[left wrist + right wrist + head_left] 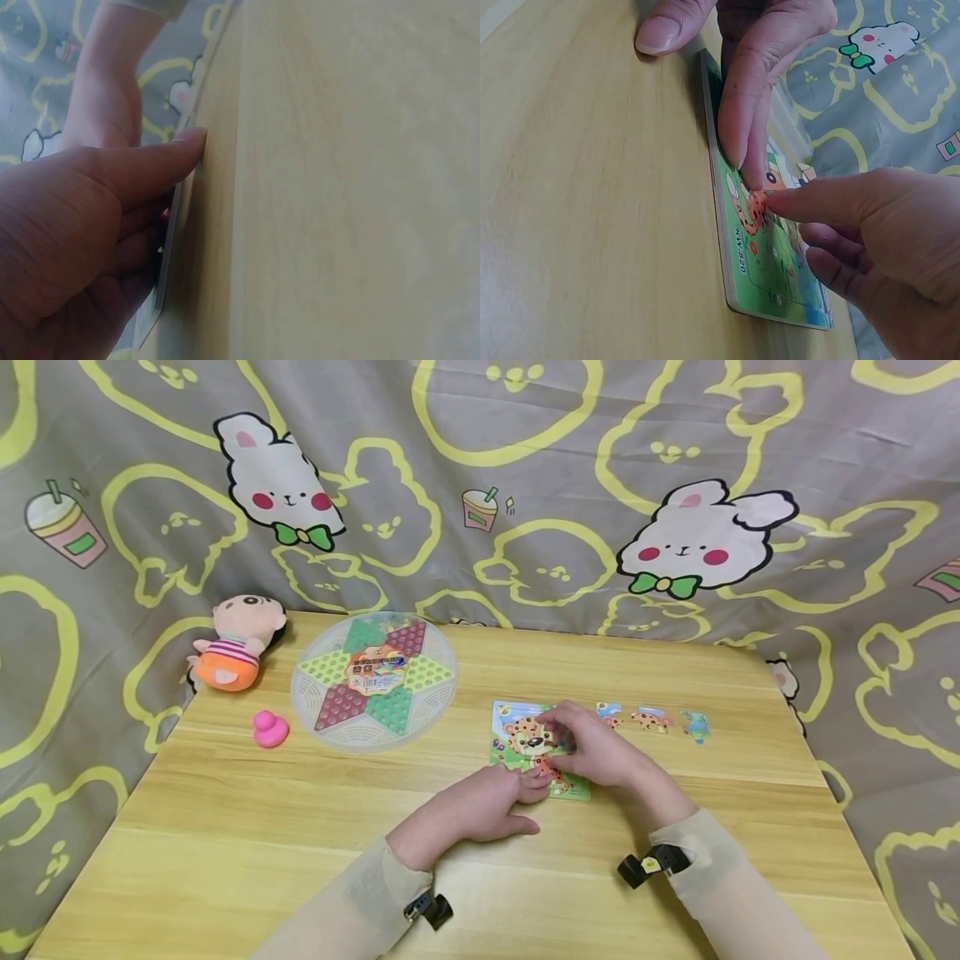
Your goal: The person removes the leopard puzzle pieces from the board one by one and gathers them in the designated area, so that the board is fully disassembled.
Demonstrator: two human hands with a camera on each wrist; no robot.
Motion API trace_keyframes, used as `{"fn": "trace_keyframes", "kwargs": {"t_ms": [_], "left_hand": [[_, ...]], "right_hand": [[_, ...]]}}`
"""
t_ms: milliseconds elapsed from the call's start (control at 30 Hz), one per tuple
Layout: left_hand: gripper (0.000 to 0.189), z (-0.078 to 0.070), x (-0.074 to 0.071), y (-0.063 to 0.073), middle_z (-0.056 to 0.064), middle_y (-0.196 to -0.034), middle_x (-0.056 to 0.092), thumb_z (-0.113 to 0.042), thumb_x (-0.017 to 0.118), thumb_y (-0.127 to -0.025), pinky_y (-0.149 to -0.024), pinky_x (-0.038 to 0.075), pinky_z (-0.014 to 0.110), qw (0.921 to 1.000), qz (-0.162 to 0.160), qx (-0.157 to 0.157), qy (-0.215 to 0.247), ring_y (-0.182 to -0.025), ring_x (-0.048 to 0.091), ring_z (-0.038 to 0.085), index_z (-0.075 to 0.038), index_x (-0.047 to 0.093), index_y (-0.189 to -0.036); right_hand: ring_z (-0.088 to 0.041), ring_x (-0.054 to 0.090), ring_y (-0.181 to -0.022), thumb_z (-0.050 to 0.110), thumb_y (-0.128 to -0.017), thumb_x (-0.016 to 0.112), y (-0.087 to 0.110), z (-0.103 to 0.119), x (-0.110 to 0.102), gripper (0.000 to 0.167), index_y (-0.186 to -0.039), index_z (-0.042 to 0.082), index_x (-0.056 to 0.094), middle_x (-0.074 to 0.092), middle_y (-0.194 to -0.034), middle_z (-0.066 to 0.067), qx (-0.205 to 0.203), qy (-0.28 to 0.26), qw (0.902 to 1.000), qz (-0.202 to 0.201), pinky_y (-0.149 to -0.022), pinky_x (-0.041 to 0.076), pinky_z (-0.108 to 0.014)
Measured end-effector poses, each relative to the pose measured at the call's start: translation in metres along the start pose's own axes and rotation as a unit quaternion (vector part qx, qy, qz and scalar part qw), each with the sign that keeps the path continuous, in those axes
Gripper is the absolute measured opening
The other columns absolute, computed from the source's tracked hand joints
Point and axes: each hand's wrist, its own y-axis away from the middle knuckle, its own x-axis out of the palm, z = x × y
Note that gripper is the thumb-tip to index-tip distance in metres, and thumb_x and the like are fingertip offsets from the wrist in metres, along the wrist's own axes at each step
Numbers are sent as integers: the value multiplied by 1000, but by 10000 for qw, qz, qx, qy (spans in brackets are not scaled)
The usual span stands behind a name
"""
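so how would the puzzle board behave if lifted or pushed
The puzzle board looks stiff, its edge running straight. Thin and flat, it would probably slide when pushed rather than tip. Loose pieces beside it suggest others might drop out if it's tilted.

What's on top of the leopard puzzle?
The left hand and right hand both touch the top of the leopard puzzle. Much of the leopard's face shows, but the hands cover other bits, so those can't be seen.
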Motion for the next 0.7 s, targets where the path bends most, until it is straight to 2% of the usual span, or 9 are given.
{"fn": "trace_keyframes", "kwargs": {"t_ms": [400, 700], "left_hand": [[58, 0, -1, 0, 0, -160, 45, -34, 76, -100, -123, 28, 28, 10000, 3, -17, 16, -150, 38, 15, -12, 59, -151], [58, 0, 0, 0, -1, -160, 44, -34, 76, -100, -124, 29, 30, 9999, 20, -86, 58, -151, 37, 16, -13, 59, -151]], "right_hand": [[-19, 60, -89, 1, -79, 88, -7, 7, -4, 62, -137, -4, 66, 63, -98, -1, 251, 377, 9986, 283, -78, 55, -35], [-16, 60, -85, 3, -75, 89, -7, 6, -5, 66, -137, -4, 67, 64, -94, 2, 267, 509, 9980, 247, -74, 56, -32]]}}
